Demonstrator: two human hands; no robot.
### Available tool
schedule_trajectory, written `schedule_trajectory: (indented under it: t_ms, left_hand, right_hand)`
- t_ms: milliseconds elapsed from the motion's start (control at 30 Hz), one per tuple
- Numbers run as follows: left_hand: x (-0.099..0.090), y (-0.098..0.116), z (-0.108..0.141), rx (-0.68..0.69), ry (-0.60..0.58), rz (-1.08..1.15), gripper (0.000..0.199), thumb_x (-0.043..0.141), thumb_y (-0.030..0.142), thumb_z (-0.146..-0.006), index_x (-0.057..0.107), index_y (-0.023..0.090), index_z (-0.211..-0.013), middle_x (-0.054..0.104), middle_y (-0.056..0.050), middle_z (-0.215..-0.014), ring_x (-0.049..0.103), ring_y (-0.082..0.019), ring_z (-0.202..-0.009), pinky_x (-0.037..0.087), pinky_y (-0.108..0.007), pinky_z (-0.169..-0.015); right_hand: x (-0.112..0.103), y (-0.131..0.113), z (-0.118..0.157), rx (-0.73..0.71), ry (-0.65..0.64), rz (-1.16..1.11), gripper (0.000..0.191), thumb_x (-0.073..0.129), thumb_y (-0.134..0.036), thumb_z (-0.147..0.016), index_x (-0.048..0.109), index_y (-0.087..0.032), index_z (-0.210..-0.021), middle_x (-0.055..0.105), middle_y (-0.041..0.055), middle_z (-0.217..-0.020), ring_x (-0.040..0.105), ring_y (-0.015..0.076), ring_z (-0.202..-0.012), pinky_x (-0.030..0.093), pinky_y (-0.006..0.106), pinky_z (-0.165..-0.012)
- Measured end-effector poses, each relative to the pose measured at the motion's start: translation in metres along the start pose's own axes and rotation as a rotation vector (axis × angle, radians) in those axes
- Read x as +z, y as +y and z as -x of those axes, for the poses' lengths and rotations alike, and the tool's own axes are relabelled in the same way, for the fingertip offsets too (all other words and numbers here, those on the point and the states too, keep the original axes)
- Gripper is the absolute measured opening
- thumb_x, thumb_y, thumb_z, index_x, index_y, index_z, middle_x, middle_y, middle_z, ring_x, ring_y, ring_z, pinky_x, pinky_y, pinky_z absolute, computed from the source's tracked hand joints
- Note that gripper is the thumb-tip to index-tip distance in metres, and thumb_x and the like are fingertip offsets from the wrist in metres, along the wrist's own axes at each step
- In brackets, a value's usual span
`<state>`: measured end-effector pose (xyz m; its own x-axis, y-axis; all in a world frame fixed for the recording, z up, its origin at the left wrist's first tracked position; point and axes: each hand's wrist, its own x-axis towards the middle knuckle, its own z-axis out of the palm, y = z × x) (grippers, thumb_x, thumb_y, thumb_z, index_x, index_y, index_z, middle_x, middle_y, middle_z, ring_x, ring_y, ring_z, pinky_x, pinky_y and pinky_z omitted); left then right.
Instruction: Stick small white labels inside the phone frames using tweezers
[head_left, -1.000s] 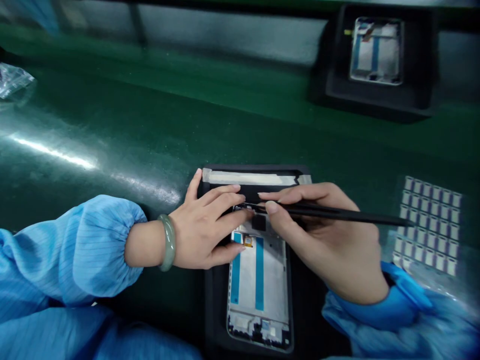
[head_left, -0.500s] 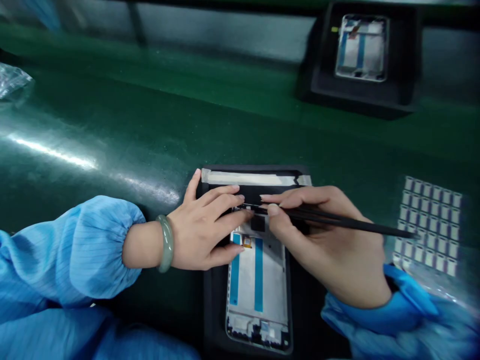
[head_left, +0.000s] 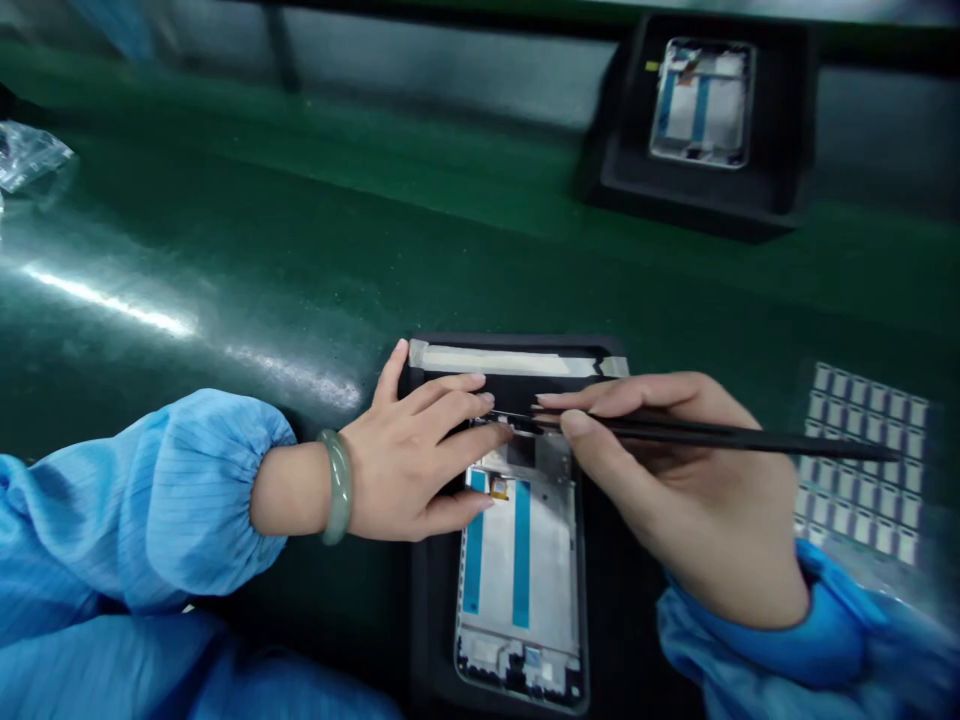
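A phone frame (head_left: pixel 551 580) with blue strips lies in a black holder (head_left: pixel 435 620) in front of me. My left hand (head_left: pixel 420 455) is spread over the frame's upper left part, fingers apart, fingertips resting at its top edge. Black tweezers (head_left: pixel 697 432) are pinched in my right hand (head_left: pixel 690 500), their tips pointing left at the top of the frame beside my left fingertips. What lies at the tips is too small to make out. A small gold-coloured connector (head_left: pixel 499 488) shows just right of my left thumb.
Pale tape (head_left: pixel 502 360) runs across the holder's far end. A sheet of small stickers (head_left: pixel 862 460) lies at the right. At the back right, another phone frame (head_left: pixel 720 110) sits in a black block (head_left: pixel 697 205). A clear plastic bag (head_left: pixel 30 155) lies far left on the green table (head_left: pixel 300 250).
My right hand has shifted slightly right, and the tweezers lie a little flatter, their back end farther right. My left hand stays in place on the frame. The view has moved slightly.
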<state>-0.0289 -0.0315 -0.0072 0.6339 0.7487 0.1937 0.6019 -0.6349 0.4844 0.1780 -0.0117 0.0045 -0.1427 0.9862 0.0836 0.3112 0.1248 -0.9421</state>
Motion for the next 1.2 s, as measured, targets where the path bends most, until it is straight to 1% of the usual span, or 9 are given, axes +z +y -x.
schedule_trajectory:
  t_ms: [200,433,633,800,900,967,1033,1100,1200]
  left_hand:
    - [0.000,0.001,0.000,-0.002,0.005,0.003,0.042,0.046,0.040,-0.093,0.057,0.013,-0.123,0.059,-0.016,-0.125,0.044,-0.033,-0.132,0.002,-0.070,-0.112]
    - [0.000,0.000,0.001,-0.011,-0.005,0.002,0.042,0.045,0.042,-0.093,0.057,0.015,-0.122,0.060,-0.015,-0.125,0.043,-0.032,-0.133,-0.001,-0.067,-0.113]
    - [0.003,-0.005,0.001,-0.002,0.002,-0.018,0.043,0.047,0.044,-0.091,0.056,0.017,-0.124,0.059,-0.014,-0.125,0.043,-0.032,-0.133,0.000,-0.068,-0.113]
    - [0.001,-0.006,0.001,-0.013,-0.022,-0.084,0.041,0.049,0.039,-0.090,0.055,0.018,-0.124,0.057,-0.015,-0.127,0.042,-0.032,-0.133,0.004,-0.072,-0.109]
    - [0.001,0.005,-0.001,0.034,0.051,-0.233,0.035,0.048,0.029,-0.090,0.056,0.015,-0.122,0.054,-0.018,-0.130,0.042,-0.035,-0.132,0.010,-0.075,-0.107]
    - [0.005,0.019,-0.006,0.138,0.086,-0.297,0.027,0.047,0.021,-0.091,0.061,0.014,-0.112,0.058,-0.016,-0.124,0.053,-0.031,-0.120,0.022,-0.068,-0.107]
    - [0.014,0.037,-0.016,0.254,0.027,-0.272,0.021,0.047,0.026,-0.093,0.064,0.014,-0.097,0.064,-0.012,-0.105,0.063,-0.025,-0.098,0.043,-0.054,-0.098]
    - [0.024,0.056,-0.032,0.267,-0.108,-0.205,0.033,0.049,0.042,-0.094,0.065,0.013,-0.089,0.065,-0.010,-0.087,0.065,-0.025,-0.083,0.053,-0.042,-0.075]
    - [0.034,0.079,-0.061,-0.012,-0.333,-0.156,0.053,0.040,0.054,-0.096,0.064,0.007,-0.100,0.067,-0.015,-0.087,0.068,-0.028,-0.081,0.054,-0.038,-0.063]
  right_hand:
    - [0.001,0.002,-0.001,-0.016,-0.046,0.011,0.013,0.068,-0.025,-0.083,0.056,-0.027,-0.087,0.069,0.0009,-0.091,0.069,0.0208,-0.092,0.057,0.035,-0.077]
    - [0.003,0.003,0.000,-0.101,-0.051,0.185,0.013,0.067,-0.026,-0.082,0.056,-0.026,-0.088,0.070,0.0016,-0.091,0.069,0.0213,-0.089,0.056,0.035,-0.073]
    - [0.002,0.007,-0.008,-0.047,0.104,-0.154,0.016,0.070,-0.018,-0.080,0.056,-0.026,-0.084,0.072,-0.0007,-0.085,0.070,0.0152,-0.084,0.057,0.026,-0.074]
    - [0.006,0.009,-0.014,0.020,0.087,-0.241,0.017,0.074,-0.018,-0.076,0.058,-0.025,-0.080,0.071,0.0006,-0.083,0.071,0.0171,-0.081,0.059,0.028,-0.072]
    - [0.008,0.018,-0.019,0.023,0.163,-0.324,0.018,0.073,-0.025,-0.078,0.056,-0.026,-0.083,0.069,-0.0008,-0.083,0.071,0.0175,-0.079,0.060,0.032,-0.076]
    - [0.007,0.026,-0.025,0.030,0.210,-0.401,0.021,0.071,-0.032,-0.079,0.051,-0.026,-0.085,0.070,-0.0016,-0.084,0.072,0.0174,-0.075,0.061,0.037,-0.076]
    - [0.003,0.031,-0.031,0.035,0.256,-0.469,0.026,0.070,-0.037,-0.077,0.048,-0.026,-0.083,0.070,-0.0026,-0.083,0.071,0.0158,-0.071,0.061,0.038,-0.078]
    - [-0.006,0.032,-0.036,0.045,0.292,-0.513,0.027,0.071,-0.039,-0.075,0.048,-0.026,-0.080,0.070,-0.0032,-0.081,0.070,0.0138,-0.069,0.060,0.035,-0.079]
    - [-0.025,0.025,-0.038,0.061,0.328,-0.529,0.022,0.074,-0.032,-0.073,0.053,-0.025,-0.076,0.071,-0.0008,-0.080,0.070,0.0134,-0.072,0.059,0.033,-0.081]
